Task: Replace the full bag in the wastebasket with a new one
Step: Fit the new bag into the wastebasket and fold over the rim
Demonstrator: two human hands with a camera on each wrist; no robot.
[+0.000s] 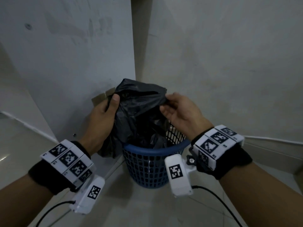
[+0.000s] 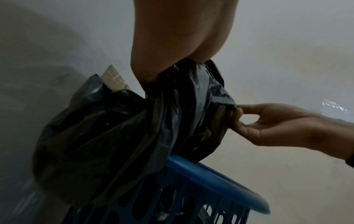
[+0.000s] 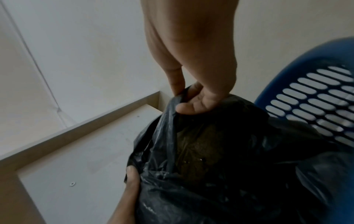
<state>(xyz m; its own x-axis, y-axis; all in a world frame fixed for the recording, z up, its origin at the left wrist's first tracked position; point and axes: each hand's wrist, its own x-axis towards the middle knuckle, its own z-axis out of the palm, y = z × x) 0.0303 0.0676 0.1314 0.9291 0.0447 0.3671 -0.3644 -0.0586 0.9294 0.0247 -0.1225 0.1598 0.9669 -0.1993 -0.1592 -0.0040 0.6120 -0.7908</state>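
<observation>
Only the left wrist view shows tan cardboard (image 2: 113, 78) poking from the crumpled black plastic bag (image 1: 139, 115), which stands partly raised above the blue slotted plastic wastebasket (image 1: 147, 164). The left hand (image 1: 101, 118) grips its gathered side; the right hand (image 1: 178, 110) pinches its top edge.

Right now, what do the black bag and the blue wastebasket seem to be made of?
Black bag: thin plastic film by its look, slightly glossy; it crumples into fine folds where both hands pinch it. Blue wastebasket: probably rigid moulded plastic, smooth rim, walls pierced with regular slots.
</observation>
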